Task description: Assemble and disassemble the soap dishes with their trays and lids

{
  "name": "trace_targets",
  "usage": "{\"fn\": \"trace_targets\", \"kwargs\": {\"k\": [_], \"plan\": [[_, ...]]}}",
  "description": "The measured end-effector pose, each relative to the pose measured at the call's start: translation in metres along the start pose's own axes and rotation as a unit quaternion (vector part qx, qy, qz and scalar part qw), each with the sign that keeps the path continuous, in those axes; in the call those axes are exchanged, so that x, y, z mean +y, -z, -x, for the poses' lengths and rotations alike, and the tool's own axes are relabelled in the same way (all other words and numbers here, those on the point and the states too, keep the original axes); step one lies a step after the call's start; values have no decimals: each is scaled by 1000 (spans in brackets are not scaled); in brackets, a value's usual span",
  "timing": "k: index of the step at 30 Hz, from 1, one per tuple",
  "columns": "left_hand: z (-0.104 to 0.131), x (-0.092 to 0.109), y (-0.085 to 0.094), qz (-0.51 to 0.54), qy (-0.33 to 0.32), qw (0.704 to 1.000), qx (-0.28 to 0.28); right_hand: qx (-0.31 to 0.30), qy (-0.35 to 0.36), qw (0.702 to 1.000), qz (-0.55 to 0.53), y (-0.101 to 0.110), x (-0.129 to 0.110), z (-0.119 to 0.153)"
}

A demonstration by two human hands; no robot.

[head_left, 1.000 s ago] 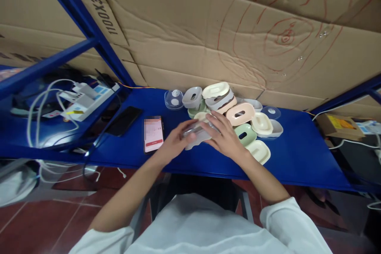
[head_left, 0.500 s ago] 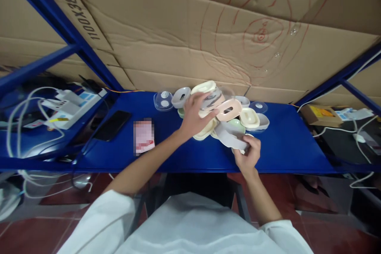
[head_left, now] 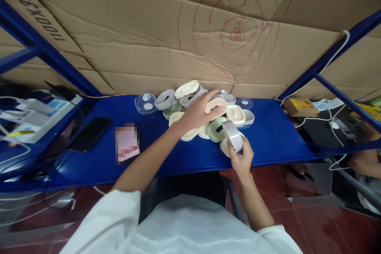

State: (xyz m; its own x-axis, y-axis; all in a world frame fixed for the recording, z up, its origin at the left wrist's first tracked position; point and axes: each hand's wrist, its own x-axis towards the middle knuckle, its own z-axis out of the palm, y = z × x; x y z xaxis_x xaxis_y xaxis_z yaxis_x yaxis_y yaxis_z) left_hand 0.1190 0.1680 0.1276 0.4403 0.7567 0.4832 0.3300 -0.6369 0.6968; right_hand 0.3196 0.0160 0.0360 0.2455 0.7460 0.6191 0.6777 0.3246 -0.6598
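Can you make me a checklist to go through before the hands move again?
1. Right hand has the gray piece: ok.
2. Left hand is at the peach piece: ok.
3. Left hand has a firm hold on it: cannot tell.
4. Pieces in the pile lie apart: not ok, many overlap.
5. Black phone lies away from the pile: ok.

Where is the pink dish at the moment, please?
In the head view, the pink dish is slightly right of centre, at the fingers of the left hand and just beyond a green dish.
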Motion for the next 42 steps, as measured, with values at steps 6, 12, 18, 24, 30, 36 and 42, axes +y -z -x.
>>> {"fn": "trace_targets", "kwargs": {"k": [6, 12, 18, 24, 30, 36, 42], "plan": [[83, 31, -27, 210, 96, 968, 96, -137, 79, 983, -97, -33, -36, -29], [118, 12, -9, 281, 83, 943, 157, -310, 98, 908, -264, -35, -46, -52], [153, 3, -13, 282, 82, 926, 237, -294, 70, 916, -262, -44, -47, -62], [201, 6, -8, 155, 88, 948, 264, -127, 178, 975, 40, -51, -21, -137], [257, -5, 2, -92, 182, 960, 193, -218, 140, 945, 199, -77, 39, -203], [261, -20, -6, -252, 152, 943, 155, -219, 145, 946, 190, -48, 51, -160], [249, -7, -8, -303, 102, 944, 79, -95, 108, 975, 171, 25, 61, -72]]}}
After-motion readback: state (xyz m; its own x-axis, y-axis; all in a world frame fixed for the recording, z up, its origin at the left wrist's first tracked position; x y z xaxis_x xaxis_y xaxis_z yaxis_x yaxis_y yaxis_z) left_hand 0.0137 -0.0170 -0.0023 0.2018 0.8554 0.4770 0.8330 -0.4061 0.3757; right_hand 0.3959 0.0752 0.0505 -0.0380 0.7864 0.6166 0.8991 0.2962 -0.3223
